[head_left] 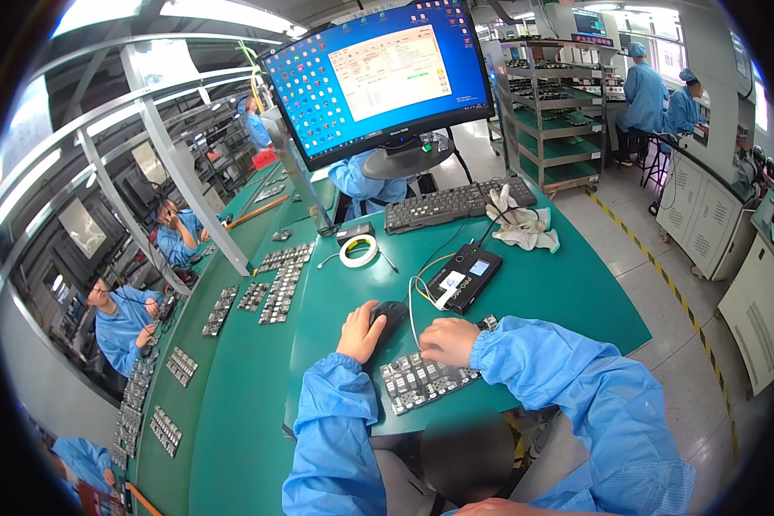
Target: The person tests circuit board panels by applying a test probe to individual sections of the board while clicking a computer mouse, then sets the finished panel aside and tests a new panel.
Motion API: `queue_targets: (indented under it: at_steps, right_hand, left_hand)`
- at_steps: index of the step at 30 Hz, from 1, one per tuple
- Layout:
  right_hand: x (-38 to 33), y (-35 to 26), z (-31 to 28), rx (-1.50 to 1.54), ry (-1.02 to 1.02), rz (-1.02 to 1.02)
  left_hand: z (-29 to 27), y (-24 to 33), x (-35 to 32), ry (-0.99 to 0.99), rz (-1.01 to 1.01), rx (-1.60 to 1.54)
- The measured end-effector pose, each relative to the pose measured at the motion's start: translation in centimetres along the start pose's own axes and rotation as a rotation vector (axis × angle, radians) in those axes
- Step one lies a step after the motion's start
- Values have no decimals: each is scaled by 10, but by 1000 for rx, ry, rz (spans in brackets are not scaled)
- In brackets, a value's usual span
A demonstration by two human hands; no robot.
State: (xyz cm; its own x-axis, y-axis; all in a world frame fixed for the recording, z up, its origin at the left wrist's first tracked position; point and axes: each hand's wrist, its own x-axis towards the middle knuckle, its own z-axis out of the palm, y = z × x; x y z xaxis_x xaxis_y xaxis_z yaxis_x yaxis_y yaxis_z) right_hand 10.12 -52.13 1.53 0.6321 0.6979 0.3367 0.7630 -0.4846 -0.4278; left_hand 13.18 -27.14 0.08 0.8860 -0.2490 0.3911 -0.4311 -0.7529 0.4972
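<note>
My left hand (361, 334) rests on a black computer mouse (392, 320), its fingers curled round the mouse's left side. Close to it, my right hand (449, 340) is closed above a panel of small circuit boards (421, 387). A thin white cable (413, 314) runs down to its fingertips, which pinch the cable's end; the tip itself is hidden. Part of the panel lies under the right hand and sleeve. Beyond the hands sits a black handheld box with a small lit screen (469, 279), and the cable leads back to it.
A monitor (378, 82) stands at the back, with a keyboard (456, 205) and white gloves (525, 222) before it. A roll of white tape (359, 251) and several board panels (285, 284) lie to the left. Co-workers sit further left; a shelf rack (559, 120) stands behind.
</note>
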Motion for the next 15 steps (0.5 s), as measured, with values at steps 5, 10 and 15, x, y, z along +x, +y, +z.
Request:
queue_targets:
  at_steps: [5, 10, 15]
  right_hand:
    - [-1, 1, 1, -6, 2, 1]
    - [-1, 0, 1, -3, -1, -6]
    - [0, 1, 1, 0, -2, -7]
  left_hand:
    - [0, 2, 0, -4, -12, -14]
    - [0, 0, -1, 7, 2, -1]
    - [0, 0, 0, 2, 5, -2]
